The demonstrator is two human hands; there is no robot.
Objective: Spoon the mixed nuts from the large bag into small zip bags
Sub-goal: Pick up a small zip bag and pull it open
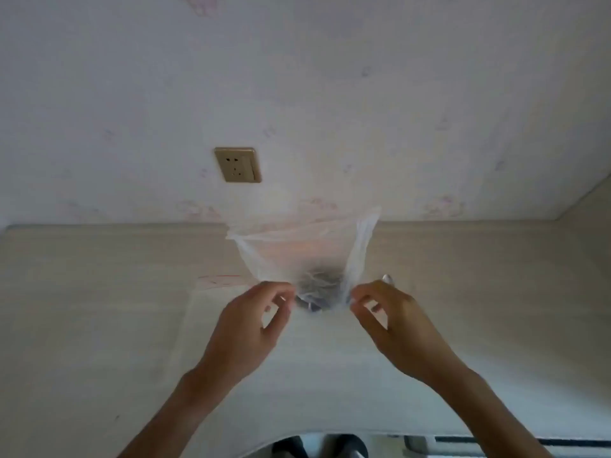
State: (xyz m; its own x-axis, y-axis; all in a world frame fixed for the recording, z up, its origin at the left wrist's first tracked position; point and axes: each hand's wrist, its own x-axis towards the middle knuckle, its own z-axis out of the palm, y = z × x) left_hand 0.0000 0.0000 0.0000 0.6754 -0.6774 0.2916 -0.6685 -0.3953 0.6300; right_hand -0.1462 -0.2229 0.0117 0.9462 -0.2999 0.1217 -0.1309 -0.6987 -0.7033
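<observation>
left hand (pixel 254 320) raised, bag (pixel 297 256) edge pinched | right hand (pixel 390 320) raised, opposite edge pinched | bag contents blurred, dark | object behind right hand mostly hidden

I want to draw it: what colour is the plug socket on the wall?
The rectangular wall socket is gold-beige, seen in the head view.

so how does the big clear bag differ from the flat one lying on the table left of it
The big clear bag is lifted and pulled open, pinched at its near rim by the left hand and the right hand; the flat bag lies untouched on the table. The big bag holds something dark at its bottom; the flat bag looks empty. Both are clear plastic.
</observation>
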